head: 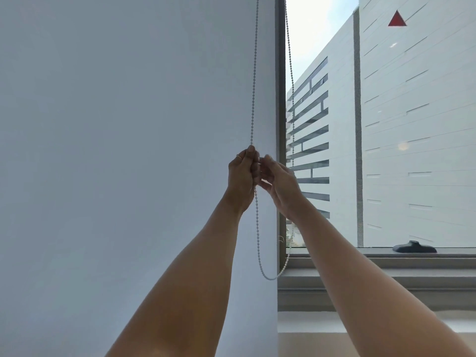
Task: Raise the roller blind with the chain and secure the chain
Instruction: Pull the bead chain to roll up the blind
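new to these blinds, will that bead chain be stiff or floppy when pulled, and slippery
Probably floppy: the bead chain sags into a loose loop near the sill. Likely light, being thin. The beads should give the left hand some grip.

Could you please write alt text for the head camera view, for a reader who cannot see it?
Both bare hands reach up to a beaded chain beside a window: the left hand grips one strand and the right hand is beside it. The chain's loop hangs below, near the sill.
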Tool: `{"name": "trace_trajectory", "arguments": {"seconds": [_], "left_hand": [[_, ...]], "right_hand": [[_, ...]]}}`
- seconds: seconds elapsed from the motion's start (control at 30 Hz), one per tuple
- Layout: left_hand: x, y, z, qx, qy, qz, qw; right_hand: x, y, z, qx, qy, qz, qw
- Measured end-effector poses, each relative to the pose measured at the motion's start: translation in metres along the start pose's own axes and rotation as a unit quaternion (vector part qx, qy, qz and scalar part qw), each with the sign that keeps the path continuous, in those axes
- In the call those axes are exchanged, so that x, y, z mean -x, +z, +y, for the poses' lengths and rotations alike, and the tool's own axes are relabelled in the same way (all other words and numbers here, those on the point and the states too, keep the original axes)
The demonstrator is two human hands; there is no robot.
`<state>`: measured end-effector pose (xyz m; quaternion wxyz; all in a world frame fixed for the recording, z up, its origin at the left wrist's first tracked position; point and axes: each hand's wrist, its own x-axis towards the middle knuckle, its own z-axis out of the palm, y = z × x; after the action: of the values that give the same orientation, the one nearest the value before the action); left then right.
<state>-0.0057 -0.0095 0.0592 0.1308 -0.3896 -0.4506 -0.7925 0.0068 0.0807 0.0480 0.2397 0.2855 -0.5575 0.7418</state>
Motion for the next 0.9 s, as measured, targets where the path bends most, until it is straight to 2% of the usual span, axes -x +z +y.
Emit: {"name": "trace_trajectory", "arguments": {"seconds": [0.17, 0.37, 0.57, 0.7, 0.9], "left_hand": [[0.018, -0.006, -0.023, 0.039, -0.044, 0.010, 0.998], [0.030, 0.001, -0.029, 0.042, -0.048, -0.012, 0.998], [0.055, -0.009, -0.054, 0.041, -0.069, -0.014, 0.997], [0.061, -0.015, -0.059, 0.042, -0.077, -0.005, 0.996], [0.060, -0.009, -0.061, 0.058, -0.097, -0.035, 0.993]], "right_hand": [[-0.021, 0.017, -0.024, 0.028, -0.017, 0.018, 0.999], [-0.031, 0.038, -0.052, 0.032, -0.031, 0.021, 0.999], [-0.035, 0.048, -0.065, 0.046, -0.009, 0.098, 0.994], [-0.034, 0.051, -0.057, 0.065, 0.005, 0.113, 0.991], [-0.032, 0.051, -0.053, 0.096, -0.076, 0.155, 0.980]]}}
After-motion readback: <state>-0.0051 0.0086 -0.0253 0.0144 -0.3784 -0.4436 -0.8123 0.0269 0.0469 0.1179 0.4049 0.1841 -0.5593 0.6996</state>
